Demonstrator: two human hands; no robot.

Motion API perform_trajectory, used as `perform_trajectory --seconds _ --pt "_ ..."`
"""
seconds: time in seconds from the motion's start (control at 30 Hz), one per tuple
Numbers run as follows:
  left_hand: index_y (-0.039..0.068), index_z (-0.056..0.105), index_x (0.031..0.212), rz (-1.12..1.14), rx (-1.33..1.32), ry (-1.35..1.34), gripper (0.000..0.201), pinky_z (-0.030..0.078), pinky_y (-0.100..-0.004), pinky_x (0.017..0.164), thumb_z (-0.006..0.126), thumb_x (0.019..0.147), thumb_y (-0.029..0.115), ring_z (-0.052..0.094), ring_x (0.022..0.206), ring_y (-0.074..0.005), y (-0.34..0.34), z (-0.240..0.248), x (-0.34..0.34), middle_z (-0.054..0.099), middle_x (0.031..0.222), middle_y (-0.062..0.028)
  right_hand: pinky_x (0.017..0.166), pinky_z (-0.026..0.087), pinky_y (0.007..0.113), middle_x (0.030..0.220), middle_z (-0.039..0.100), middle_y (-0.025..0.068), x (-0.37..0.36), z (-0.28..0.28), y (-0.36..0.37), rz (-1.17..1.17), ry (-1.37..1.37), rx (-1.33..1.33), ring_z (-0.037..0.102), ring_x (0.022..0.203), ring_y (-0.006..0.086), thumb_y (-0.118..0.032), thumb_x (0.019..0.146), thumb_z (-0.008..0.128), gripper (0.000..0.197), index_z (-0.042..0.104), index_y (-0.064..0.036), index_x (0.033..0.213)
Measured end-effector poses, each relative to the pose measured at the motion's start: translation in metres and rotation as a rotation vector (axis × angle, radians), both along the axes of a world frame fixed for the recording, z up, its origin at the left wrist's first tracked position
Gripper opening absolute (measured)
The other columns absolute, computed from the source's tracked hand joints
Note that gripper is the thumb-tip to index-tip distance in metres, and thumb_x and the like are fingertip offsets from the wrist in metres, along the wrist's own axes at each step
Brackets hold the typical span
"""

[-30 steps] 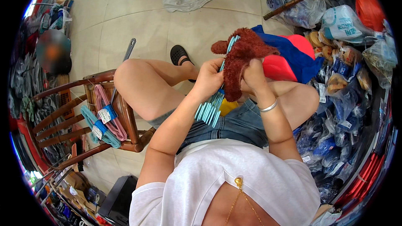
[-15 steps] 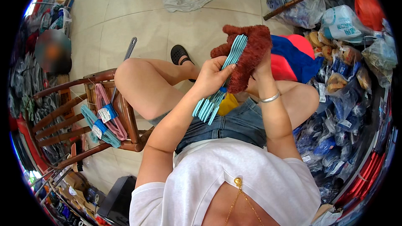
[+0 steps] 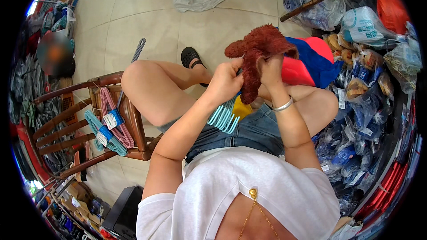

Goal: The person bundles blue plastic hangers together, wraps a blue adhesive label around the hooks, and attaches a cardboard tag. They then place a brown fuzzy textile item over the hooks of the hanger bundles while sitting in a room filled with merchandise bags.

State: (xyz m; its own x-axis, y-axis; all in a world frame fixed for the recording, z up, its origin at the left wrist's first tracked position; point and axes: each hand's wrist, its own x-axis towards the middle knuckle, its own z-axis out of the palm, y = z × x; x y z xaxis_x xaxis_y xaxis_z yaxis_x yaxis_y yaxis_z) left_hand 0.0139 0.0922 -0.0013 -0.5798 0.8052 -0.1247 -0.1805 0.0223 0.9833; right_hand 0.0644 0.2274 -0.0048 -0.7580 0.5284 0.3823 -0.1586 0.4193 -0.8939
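My left hand [image 3: 225, 82] is closed around a bundle of light-blue clothes hangers [image 3: 223, 118], whose lower ends hang out below it over my lap. Their upper part is hidden behind my hand and a fluffy red-brown cloth [image 3: 262, 40], possibly a mitt. The cloth drapes over the fingers of my right hand [image 3: 271, 72], which grips it from the near side. Its folds hang down against the fingers of my left hand. Something yellow [image 3: 241, 108] shows behind the hangers, between my thighs.
On the wooden chair [image 3: 140, 129] at left lie a pink hanger bundle [image 3: 110, 106] and a light-blue one [image 3: 104, 134], both with blue bands. Bagged goods [image 3: 351, 129] are heaped at right. Beyond my right knee lies a red and blue item [image 3: 307, 62]. A black clog [image 3: 192, 58] is on my foot.
The fluffy cloth has turned and bunched up around my right hand. The hangers' upper ends, earlier lying across it, are now hidden, and their lower ends have shifted slightly.
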Motion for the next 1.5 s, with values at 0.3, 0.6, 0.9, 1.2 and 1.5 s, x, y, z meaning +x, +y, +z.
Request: perform_trajectory --seconds 0.3,0.6,0.9,1.2,1.5 --pt "-0.002 0.056 0.085 -0.054 -0.092 -0.028 0.008 0.040 -0.0243 0.054 0.054 0.087 0.006 0.043 0.063 -0.0035 -0.008 0.003 0.005 0.052 0.064 -0.0012 0.068 0.048 0.029 0.091 0.061 0.0057 -0.008 -0.026 0.024 0.060 0.005 -1.120 0.058 0.078 0.0139 -0.031 0.093 0.048 0.029 0.057 -0.0036 0.097" --pt "-0.001 0.059 0.091 -0.087 -0.092 -0.346 0.017 0.041 -0.0195 0.056 0.055 0.090 0.015 0.048 0.066 -0.0017 -0.013 0.006 -0.006 0.058 0.072 0.0026 0.090 0.042 0.030 0.113 0.054 0.0104 0.015 0.027 0.007 0.227 -0.079 -0.543 0.053 0.101 0.0213 -0.019 0.086 0.053 0.039 0.046 -0.0041 0.121" --pt "-0.001 0.060 0.094 -0.124 -0.050 -0.184 0.013 0.040 -0.0208 0.056 0.054 0.090 0.010 0.045 0.065 -0.0022 -0.007 0.000 -0.003 0.054 0.073 0.0049 0.075 0.047 0.026 0.099 0.061 0.0050 -0.009 0.019 0.010 0.049 -0.104 -0.799 0.058 0.086 0.0137 -0.025 0.096 0.043 0.029 0.055 -0.0014 0.108" --pt "0.000 0.057 0.097 -0.083 0.050 -0.632 0.023 0.049 -0.0260 0.071 0.047 0.094 0.020 0.059 0.077 -0.0115 -0.009 0.016 -0.026 0.064 0.086 -0.0063 0.094 0.041 0.038 0.118 0.055 0.0084 0.012 -0.002 0.044 0.208 0.339 -1.413 0.051 0.107 0.0241 -0.039 0.094 0.037 0.044 0.045 -0.0077 0.125" --pt "-0.002 0.057 0.107 -0.014 0.020 -0.731 0.029 0.051 -0.0263 0.074 0.045 0.094 0.022 0.062 0.087 -0.0163 0.008 0.012 -0.040 0.064 0.096 -0.0093 0.095 0.036 0.046 0.111 0.055 0.0156 0.052 0.057 0.032 0.337 -0.381 0.535 0.050 0.107 0.0343 -0.021 0.077 0.061 0.032 0.058 -0.0027 0.103"
